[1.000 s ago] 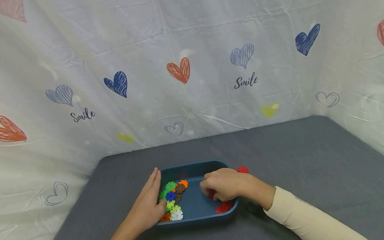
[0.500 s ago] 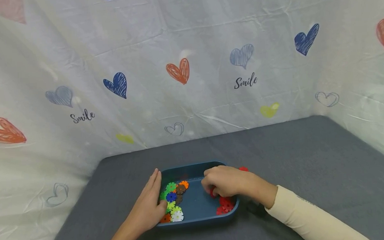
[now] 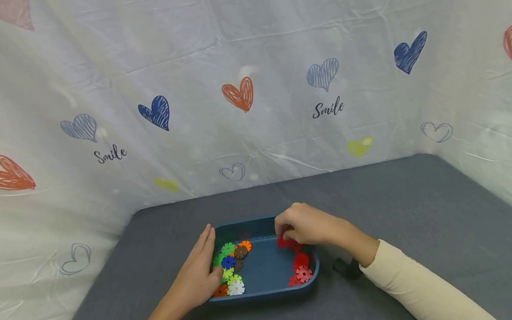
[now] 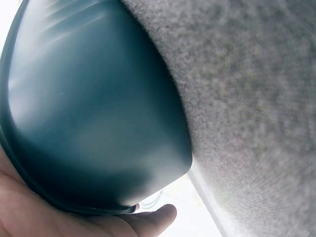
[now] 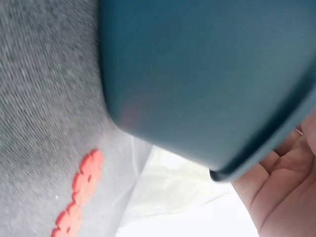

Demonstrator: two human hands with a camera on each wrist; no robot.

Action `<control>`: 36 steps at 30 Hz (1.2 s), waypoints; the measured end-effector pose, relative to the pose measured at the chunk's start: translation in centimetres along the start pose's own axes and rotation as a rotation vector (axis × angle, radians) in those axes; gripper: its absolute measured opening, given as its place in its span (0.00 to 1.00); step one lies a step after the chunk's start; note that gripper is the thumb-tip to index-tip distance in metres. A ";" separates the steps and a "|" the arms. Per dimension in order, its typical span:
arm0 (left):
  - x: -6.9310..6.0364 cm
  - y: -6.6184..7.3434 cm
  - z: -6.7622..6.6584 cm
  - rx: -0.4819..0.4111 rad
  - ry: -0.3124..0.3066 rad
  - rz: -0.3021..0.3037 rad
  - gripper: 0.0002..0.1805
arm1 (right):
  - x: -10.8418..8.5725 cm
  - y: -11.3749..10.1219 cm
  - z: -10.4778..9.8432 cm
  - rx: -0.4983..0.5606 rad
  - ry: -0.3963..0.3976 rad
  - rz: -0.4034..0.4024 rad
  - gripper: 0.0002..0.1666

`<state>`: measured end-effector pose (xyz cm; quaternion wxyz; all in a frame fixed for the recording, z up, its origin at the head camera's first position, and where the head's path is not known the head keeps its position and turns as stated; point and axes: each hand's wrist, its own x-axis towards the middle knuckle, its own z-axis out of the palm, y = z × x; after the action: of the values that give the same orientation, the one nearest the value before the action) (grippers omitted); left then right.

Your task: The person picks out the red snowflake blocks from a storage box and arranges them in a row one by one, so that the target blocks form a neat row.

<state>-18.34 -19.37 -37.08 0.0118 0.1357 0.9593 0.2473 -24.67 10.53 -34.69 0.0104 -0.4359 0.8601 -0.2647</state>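
Red discs (image 3: 303,273): in the tray (image 3: 264,271), along its right end.
Left hand (image 3: 196,270): fingers straight along the tray's left side, beside mixed discs (image 3: 228,262).
Right hand (image 3: 305,224): fingers curled over the farthest red discs; cannot tell whether pinching.
Desk (image 3: 367,198): outer discs (image 5: 88,177), red.

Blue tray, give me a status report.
Left grip along left end of tray. Right grip over red pieces, far-right corner; hold unclear. Other red pieces on grey surface outside. No obstacle apparent.
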 end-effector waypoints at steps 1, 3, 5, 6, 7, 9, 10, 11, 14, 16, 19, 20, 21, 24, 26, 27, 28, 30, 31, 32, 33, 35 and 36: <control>0.0 0.0 0.0 0.001 0.000 -0.001 0.47 | -0.1 0.1 -0.2 0.014 0.004 0.007 0.10; 0.0 0.0 0.0 0.000 0.001 -0.002 0.46 | -0.2 0.2 -0.6 0.049 0.012 0.013 0.10; 0.0 0.0 0.0 0.000 0.001 -0.002 0.46 | -0.3 0.3 -1.0 0.077 0.015 0.017 0.11; 0.0 0.1 0.0 0.000 0.001 -0.002 0.46 | -0.3 0.4 -1.2 0.091 0.016 0.018 0.11; 0.0 0.0 0.0 0.000 0.002 -0.002 0.46 | -0.4 0.5 -1.4 0.102 0.017 0.022 0.12; 0.0 0.0 0.0 -0.001 0.002 -0.001 0.47 | -0.4 0.6 -1.7 0.125 0.016 0.024 0.12; 0.0 0.0 0.0 -0.003 0.002 0.000 0.47 | -0.5 0.7 -1.8 0.136 0.015 0.026 0.13; 0.0 0.0 0.0 -0.005 0.002 0.000 0.47 | -0.5 0.8 -2.0 0.146 0.015 0.028 0.13; 0.0 0.1 -0.1 -0.013 0.001 0.000 0.47 | -0.6 1.1 -2.4 0.175 0.013 0.038 0.13; 0.0 0.1 -0.1 -0.016 0.000 -0.002 0.47 | -0.7 1.2 -2.7 0.188 0.011 0.057 0.14; -0.1 0.1 -0.1 -0.021 -0.001 0.004 0.47 | -0.9 1.3 -3.3 0.212 0.004 0.082 0.14; -0.1 0.1 -0.1 -0.021 -0.001 0.007 0.47 | -1.0 1.4 -3.5 0.222 0.001 0.092 0.14; -0.2 0.1 -0.1 -0.022 0.000 0.009 0.47 | -1.1 1.4 -3.7 0.230 -0.002 0.096 0.14; -0.3 0.1 -0.2 -0.029 -0.001 0.013 0.47 | -1.4 1.6 -4.3 0.248 -0.005 0.093 0.13; -0.3 0.1 -0.2 -0.030 -0.002 0.012 0.47 | -1.6 1.8 -4.7 0.253 -0.006 0.090 0.13; -0.3 0.1 -0.1 -0.032 -0.003 0.012 0.47 | -1.7 1.9 -4.9 0.253 -0.008 0.091 0.13; -0.3 0.1 -0.1 -0.034 -0.004 0.011 0.47 | -1.8 1.9 -5.0 0.254 -0.009 0.090 0.12; -0.2 0.1 -0.1 -0.036 -0.004 0.012 0.47 | -2.0 2.1 -5.4 0.259 -0.014 0.100 0.12; -0.2 0.1 -0.1 -0.037 -0.003 0.012 0.47 | -2.1 2.1 -5.6 0.267 -0.017 0.109 0.11; -0.2 0.0 -0.1 -0.039 -0.003 0.012 0.47 | -2.2 2.2 -5.8 0.273 -0.021 0.121 0.11; -0.2 0.0 -0.1 -0.039 -0.002 0.012 0.47 | -2.3 2.2 -6.1 0.279 -0.024 0.132 0.11; -0.2 0.0 -0.1 -0.039 -0.001 0.013 0.47 | -2.6 2.5 -6.5 0.286 -0.029 0.158 0.11; -0.2 0.0 -0.1 -0.038 0.000 0.013 0.47 | -2.7 2.6 -6.7 0.287 -0.031 0.170 0.11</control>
<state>-18.16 -19.42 -36.99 0.0129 0.1418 0.9535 0.2656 -26.60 16.79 -30.75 0.1084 -0.3595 0.8470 -0.3764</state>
